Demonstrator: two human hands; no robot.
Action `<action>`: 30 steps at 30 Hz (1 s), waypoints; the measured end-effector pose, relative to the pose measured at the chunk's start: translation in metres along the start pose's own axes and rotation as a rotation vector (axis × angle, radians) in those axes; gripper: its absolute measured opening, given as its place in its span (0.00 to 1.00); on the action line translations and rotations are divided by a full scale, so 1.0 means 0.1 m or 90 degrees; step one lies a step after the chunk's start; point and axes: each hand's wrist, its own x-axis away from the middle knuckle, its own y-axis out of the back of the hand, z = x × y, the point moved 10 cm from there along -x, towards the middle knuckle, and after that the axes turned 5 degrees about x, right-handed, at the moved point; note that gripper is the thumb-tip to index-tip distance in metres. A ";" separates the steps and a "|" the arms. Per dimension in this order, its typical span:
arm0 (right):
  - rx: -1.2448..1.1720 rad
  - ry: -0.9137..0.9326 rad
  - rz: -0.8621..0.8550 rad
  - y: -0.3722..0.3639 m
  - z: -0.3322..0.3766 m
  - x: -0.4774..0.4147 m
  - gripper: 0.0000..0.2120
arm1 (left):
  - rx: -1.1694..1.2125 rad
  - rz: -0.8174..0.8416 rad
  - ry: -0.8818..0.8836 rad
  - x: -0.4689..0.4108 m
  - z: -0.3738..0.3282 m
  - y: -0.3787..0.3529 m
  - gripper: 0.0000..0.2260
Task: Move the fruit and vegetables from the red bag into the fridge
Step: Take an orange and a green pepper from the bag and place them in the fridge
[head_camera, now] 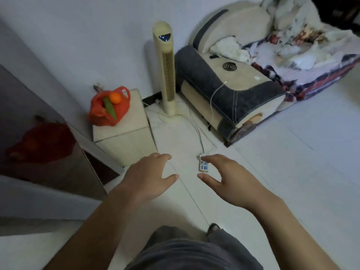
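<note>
The red bag [106, 111] sits on a stool [124, 133], an orange [115, 98] and cucumber [110, 108] poking out. Nearer than the stool, the left hand [148, 179] and right hand [231, 182] hover over the floor, fingers loosely spread, holding nothing. The fridge [39, 145] stands left of the stool.

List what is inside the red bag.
An orange and a long green vegetable show at the open top of the red bag; anything beneath them is covered.

Tower fan [166, 69] between stool [120, 121] and sofa [229, 90].

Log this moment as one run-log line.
stage: produce not yet taken | left hand: open, empty | right hand: open, empty | red bag: on beige stool, holds orange, green vegetable | fridge: beside stool
</note>
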 end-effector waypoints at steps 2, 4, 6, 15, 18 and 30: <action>0.013 0.057 0.022 0.08 -0.04 -0.29 0.26 | 0.041 -0.036 0.060 -0.09 0.05 0.10 0.27; 0.019 0.109 0.040 0.13 -0.02 -0.59 0.26 | 0.081 -0.080 0.105 -0.15 0.10 0.21 0.27; 0.020 0.167 0.066 0.15 0.10 -0.84 0.27 | 0.134 -0.112 0.156 -0.16 0.22 0.29 0.27; 0.061 0.331 0.145 0.30 0.62 -2.19 0.26 | 0.188 -0.161 0.291 -0.94 1.02 0.66 0.26; 0.089 0.308 0.126 0.45 0.56 -2.79 0.27 | 0.206 -0.165 0.234 -1.65 1.12 0.99 0.26; 0.096 0.246 0.074 0.59 0.98 -4.89 0.30 | 0.126 -0.152 0.279 -2.99 2.57 2.20 0.20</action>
